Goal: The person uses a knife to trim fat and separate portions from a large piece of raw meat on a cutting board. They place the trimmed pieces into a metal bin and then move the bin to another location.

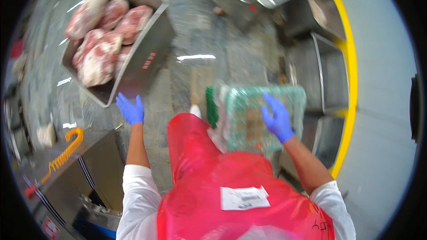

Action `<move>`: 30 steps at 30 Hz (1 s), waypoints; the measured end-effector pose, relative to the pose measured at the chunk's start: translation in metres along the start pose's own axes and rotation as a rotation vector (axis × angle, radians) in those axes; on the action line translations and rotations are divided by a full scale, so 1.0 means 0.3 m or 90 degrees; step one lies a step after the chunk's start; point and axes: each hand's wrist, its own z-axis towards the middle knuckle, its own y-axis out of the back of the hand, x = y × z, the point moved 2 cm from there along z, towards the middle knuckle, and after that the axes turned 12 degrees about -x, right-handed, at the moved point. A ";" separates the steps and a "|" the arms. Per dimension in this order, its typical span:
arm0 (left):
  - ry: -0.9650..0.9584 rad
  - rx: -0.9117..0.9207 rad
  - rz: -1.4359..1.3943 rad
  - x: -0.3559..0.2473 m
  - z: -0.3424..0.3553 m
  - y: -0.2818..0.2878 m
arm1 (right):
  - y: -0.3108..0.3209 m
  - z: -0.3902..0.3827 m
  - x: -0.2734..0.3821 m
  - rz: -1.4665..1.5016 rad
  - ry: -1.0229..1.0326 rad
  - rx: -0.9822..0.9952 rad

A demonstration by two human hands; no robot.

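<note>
Both my hands wear blue gloves and hold nothing. My left hand [130, 109] is open, fingers and thumb apart, just off the near corner of a steel meat bin [144, 46]. Large pieces of raw meat [98, 55] with pale fat fill that bin. My right hand [276, 118] is also open, fingers spread, over a green plastic crate [242, 106] with clear plastic film about it. Whether the hand touches the crate I cannot tell.
Several steel bins [331, 73] line the right side by a yellow rail [351, 84] and a pale wall. A steel workbench [100, 164] with an orange coiled hose [66, 153] stands at lower left. The tiled floor [191, 44] looks wet. My red apron [222, 173] hangs in front.
</note>
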 end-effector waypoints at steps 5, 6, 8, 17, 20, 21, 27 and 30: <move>-0.056 0.358 -0.065 0.035 -0.401 0.002 | 0.370 -0.243 -0.282 -0.002 -0.321 -0.308; -0.071 0.441 -0.040 0.129 -0.489 -0.015 | 0.393 -0.315 -0.345 0.005 -0.385 -0.339; -0.031 0.593 -0.030 0.136 -0.576 0.046 | 0.385 -0.505 -0.433 -0.009 -0.432 -0.355; -0.094 0.599 0.002 0.136 -0.443 0.235 | -0.016 -1.011 -0.323 -0.040 -0.346 -0.142; -0.152 0.561 -0.003 0.057 -0.322 0.257 | -0.078 -0.933 -0.262 -0.085 -0.414 -0.153; -0.158 0.552 -0.016 0.024 -0.281 0.263 | -0.082 -0.908 -0.246 -0.060 -0.401 -0.151; -0.196 0.545 -0.132 -0.212 -0.103 0.269 | -0.213 -0.888 -0.191 -0.071 -0.365 -0.069; -0.201 0.553 -0.100 -0.162 0.011 0.209 | -0.267 -0.881 -0.168 -0.037 -0.405 -0.115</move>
